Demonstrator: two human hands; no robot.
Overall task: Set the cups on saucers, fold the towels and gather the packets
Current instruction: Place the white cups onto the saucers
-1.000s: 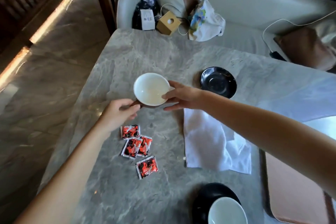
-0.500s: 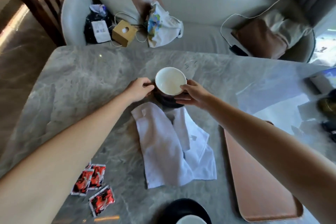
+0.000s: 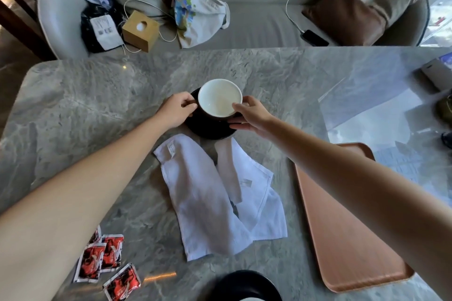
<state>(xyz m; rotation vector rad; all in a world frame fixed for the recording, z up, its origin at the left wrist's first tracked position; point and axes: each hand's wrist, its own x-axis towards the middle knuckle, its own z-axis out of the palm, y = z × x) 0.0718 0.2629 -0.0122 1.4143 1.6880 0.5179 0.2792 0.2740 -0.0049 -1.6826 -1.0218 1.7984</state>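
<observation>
Both left hand (image 3: 176,111) and right hand (image 3: 253,116) grip, fingers curled, the empty cup (image 3: 219,100) on its saucer (image 3: 208,131).

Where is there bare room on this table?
Bare marble lies left of the saucer, beyond the packets, and between saucer and far edge. The tray shows nothing on it. Crowded: the middle, with towels, cup, left hand and right hand.

near saucer (image 3: 244,282) cut off, packets (image 3: 111,252) part-hidden
</observation>
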